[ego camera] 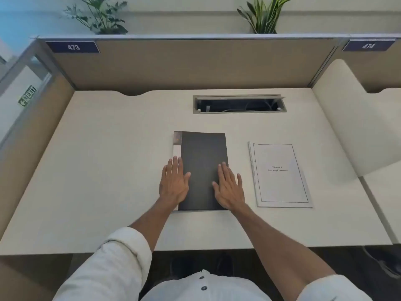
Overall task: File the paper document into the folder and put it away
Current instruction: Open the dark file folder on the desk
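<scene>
A dark grey folder (pixel 202 153) with a pale spine strip lies closed and flat at the middle of the desk. My left hand (pixel 173 183) rests flat on its left edge, fingers spread, half on the spine. On the folder's lower right corner my right hand (pixel 229 187) lies flat, fingers apart. Neither hand grips anything. To the right of the folder, apart from it, lies the white paper document (pixel 281 174), a stapled or bound stack with a framed title page.
The cream desk (pixel 108 170) sits in a cubicle with brown partition walls (pixel 195 64). A recessed cable tray (pixel 238 104) opens behind the folder. A curved white divider (pixel 347 118) rises at the right. Plants stand above the back partition.
</scene>
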### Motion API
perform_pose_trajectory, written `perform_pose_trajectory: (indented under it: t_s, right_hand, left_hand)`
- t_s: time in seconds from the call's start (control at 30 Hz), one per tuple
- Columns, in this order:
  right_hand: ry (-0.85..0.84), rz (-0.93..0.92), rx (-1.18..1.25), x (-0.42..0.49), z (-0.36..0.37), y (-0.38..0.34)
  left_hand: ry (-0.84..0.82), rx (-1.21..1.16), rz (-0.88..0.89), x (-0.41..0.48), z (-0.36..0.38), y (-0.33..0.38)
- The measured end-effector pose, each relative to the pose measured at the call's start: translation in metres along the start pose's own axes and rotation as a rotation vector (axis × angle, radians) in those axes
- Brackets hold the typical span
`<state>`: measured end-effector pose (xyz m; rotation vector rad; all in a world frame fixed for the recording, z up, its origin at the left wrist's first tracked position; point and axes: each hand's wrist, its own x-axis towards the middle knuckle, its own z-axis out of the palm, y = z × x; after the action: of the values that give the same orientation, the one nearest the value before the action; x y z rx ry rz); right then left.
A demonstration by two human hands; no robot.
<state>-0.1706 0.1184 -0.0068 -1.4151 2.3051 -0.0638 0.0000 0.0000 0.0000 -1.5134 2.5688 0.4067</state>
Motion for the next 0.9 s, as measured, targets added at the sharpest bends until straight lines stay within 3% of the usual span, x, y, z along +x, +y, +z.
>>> perform_pose_trajectory:
  t_s: [0.2,0.4,0.6,0.9]
  right_hand:
    - [-0.086,0.021,-0.055,-0.003,0.009,0.007]
    - [0.063,0.284,0.287,0.011,-0.001,-0.005]
    - [0.083,0.554,0.732,0.036,-0.019,-0.002]
    - [0.099,0.653,0.936,0.051,-0.016,0.013]
  left_hand:
    - [-0.084,0.080,-0.003,0.002,0.008,-0.011]
    - [-0.134,0.036,-0.054,0.002,0.009,-0.011]
    - [-0.155,-0.087,-0.121,0.006,0.009,-0.010]
    - [-0.162,-0.182,-0.150,0.009,0.007,-0.013]
